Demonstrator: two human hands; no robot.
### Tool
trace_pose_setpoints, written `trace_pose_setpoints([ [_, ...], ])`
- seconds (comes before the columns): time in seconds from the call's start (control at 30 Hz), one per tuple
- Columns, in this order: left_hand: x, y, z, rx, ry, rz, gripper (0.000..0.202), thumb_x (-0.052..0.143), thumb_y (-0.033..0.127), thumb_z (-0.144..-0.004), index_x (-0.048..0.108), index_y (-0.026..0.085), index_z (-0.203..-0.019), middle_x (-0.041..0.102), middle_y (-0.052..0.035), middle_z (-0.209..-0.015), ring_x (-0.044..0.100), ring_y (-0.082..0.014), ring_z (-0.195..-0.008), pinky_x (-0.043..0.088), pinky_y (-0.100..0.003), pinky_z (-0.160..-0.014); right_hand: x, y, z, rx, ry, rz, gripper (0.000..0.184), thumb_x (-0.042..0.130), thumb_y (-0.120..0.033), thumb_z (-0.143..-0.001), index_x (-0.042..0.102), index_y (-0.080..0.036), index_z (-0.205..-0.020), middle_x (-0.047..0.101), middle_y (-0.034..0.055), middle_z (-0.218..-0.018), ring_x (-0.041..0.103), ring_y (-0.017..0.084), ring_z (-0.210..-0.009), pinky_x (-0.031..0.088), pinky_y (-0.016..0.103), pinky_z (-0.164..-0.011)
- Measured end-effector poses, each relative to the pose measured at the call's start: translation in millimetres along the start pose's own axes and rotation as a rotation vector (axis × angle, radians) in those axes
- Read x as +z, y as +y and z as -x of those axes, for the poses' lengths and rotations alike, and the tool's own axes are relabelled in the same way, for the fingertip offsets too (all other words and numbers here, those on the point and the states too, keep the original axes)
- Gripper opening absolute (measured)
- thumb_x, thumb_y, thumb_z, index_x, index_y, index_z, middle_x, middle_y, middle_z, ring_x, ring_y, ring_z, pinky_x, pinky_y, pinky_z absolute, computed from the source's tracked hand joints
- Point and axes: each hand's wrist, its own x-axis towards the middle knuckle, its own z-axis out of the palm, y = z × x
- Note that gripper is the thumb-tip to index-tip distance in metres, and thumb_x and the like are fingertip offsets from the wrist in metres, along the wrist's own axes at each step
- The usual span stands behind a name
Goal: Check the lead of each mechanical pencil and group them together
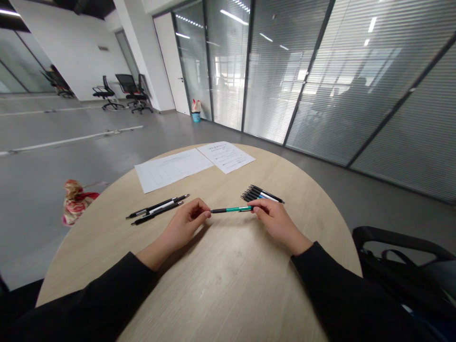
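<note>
As left hand (pixel 182 230), right hand (pixel 276 223) pinch green pen (pixel 231 209), palms down

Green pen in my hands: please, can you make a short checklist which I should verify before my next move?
1. Right hand holds the green pen: ok.
2. Left hand touches the pen's left end: cannot tell.
3. Whole pen is visible: not ok, the right hand covers one end.
4. Right hand is apart from the pen bundle: cannot tell.
5. Papers are away from both hands: ok.
</note>
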Motion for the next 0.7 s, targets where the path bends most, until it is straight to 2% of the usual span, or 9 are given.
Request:
trace_pose_setpoints([
  [0.37, 0.6, -0.9, -0.4, -0.002, 0.008, 0.007, 0.018, 0.060, 0.035, -0.087, 0.060, 0.018, -0.081, 0.059, -0.0001, -0.072, 0.052, -0.0155, -0.066, 0.040, -0.029, -0.063, 0.6, -1.2, 0.4, -0.004, -0.007, -0.001, 0.029, 0.051, -0.017, -0.090, 0.076, -0.019, -0.104, 0.074, 0.0063, -0.092, 0.066, 0.020, -0.083, 0.051, 0.034, -0.080],
  [0.7, 0.5, -4.1, -1.0, 0.001, 0.006, 0.024, 0.018, 0.061, 0.035, -0.087, 0.060, 0.018, -0.081, 0.060, -0.0001, -0.071, 0.053, -0.0155, -0.066, 0.040, -0.029, -0.063, 1.3, 2.8, -0.5, -0.022, 0.000, 0.020, 0.029, 0.052, -0.016, -0.089, 0.076, -0.020, -0.105, 0.075, 0.0063, -0.097, 0.068, 0.021, -0.090, 0.051, 0.035, -0.085],
])
